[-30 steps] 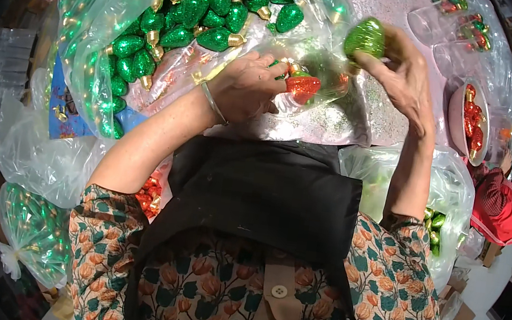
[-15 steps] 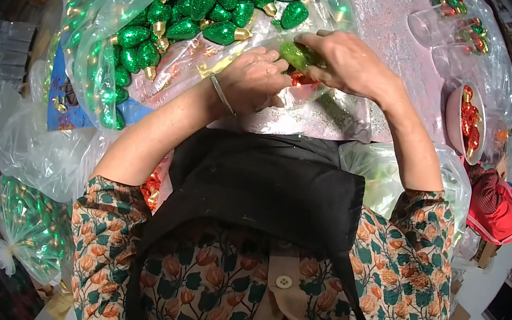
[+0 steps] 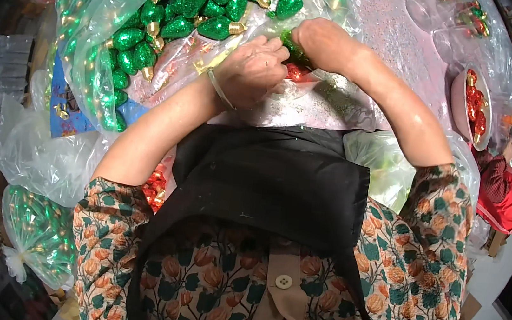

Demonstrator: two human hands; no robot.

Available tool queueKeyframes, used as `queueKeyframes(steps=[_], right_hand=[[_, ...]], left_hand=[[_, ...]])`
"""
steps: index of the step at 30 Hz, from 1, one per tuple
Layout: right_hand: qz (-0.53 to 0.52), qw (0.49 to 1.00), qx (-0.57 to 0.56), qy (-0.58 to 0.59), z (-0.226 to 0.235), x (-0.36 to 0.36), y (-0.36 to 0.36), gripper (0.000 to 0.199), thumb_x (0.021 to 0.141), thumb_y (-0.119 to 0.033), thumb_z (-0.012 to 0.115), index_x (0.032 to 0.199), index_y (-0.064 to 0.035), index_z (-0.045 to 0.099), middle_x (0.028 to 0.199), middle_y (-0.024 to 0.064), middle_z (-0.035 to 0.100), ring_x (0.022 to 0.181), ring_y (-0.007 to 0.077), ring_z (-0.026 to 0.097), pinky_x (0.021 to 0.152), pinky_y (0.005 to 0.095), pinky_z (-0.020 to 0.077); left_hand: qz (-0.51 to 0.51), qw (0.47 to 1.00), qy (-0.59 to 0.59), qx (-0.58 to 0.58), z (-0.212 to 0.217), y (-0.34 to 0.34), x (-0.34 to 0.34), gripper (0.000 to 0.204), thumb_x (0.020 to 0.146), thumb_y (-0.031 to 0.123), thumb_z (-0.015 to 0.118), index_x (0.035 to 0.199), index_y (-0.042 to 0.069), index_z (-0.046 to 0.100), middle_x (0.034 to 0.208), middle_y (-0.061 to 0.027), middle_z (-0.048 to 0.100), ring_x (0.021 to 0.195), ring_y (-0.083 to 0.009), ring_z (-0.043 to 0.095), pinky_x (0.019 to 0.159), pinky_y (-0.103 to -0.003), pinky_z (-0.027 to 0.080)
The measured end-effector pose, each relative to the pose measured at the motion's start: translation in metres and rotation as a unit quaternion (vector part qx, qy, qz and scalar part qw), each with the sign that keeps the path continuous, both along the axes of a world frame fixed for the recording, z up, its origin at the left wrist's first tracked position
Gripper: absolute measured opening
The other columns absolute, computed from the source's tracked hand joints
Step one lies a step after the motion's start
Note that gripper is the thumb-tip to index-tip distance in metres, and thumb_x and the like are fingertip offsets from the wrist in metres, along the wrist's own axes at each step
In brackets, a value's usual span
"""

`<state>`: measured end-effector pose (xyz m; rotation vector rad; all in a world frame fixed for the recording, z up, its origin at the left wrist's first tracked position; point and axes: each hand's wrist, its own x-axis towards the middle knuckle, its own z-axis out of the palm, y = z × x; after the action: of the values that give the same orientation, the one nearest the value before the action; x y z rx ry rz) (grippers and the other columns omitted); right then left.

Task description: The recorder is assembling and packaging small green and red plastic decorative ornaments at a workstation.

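My left hand (image 3: 253, 70), with a pale bangle at its wrist, is closed with fingers curled; anything inside its grip is hidden. Close beside it, my right hand (image 3: 324, 44) bends round a bright green glittery bulb ornament (image 3: 293, 47), its fingertips mostly out of sight. Between and below both hands lies a red glittery ornament (image 3: 297, 72), partly covered. Just beyond my left hand, a heap of dark green glittery bulb ornaments (image 3: 213, 27) with gold caps rests in a clear plastic bag (image 3: 97, 70).
At the right stands a pink bowl (image 3: 456, 108) of red bulb ornaments (image 3: 475, 105). Clear plastic cups (image 3: 422, 13) are behind it. A tied bag of green ornaments (image 3: 39, 232) sits lower left. Glitter covers the pale table sheet (image 3: 384, 54). A person in red (image 3: 506, 197) is at far right.
My right hand has turned and shifted slightly left and away from me, hiding more of the green ornament. My left hand has moved slightly away from me and stays closed.
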<state>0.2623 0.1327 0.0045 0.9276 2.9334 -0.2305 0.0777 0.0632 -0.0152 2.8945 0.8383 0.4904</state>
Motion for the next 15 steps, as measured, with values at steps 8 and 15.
queueKeyframes(steps=[8, 15], right_hand=[[-0.010, 0.985, 0.032, 0.170, 0.030, 0.022, -0.027, 0.011, 0.076, -0.012, 0.061, 0.077, -0.0014, 0.060, 0.069, 0.0191, 0.061, 0.070, 0.0353, 0.062, 0.061, 0.0416, 0.0492], [-0.039, 0.968, -0.065, 0.238, 0.005, 0.035, -0.077, 0.013, 0.077, -0.017, 0.063, 0.080, -0.0051, 0.061, 0.071, 0.0164, 0.062, 0.073, 0.0331, 0.063, 0.065, 0.0419, 0.0488]], left_hand=[[0.016, 0.998, 0.048, -0.032, 0.025, 0.018, -0.005, 0.037, 0.073, 0.021, 0.070, 0.106, 0.008, 0.060, 0.108, -0.0123, 0.057, 0.101, -0.0281, 0.052, 0.085, -0.042, 0.042], [0.130, 0.983, 0.054, 0.120, 0.017, 0.040, 0.019, 0.080, 0.065, 0.018, 0.078, 0.134, 0.010, 0.038, 0.113, -0.0166, 0.055, 0.100, -0.0311, 0.056, 0.084, -0.039, 0.046]])
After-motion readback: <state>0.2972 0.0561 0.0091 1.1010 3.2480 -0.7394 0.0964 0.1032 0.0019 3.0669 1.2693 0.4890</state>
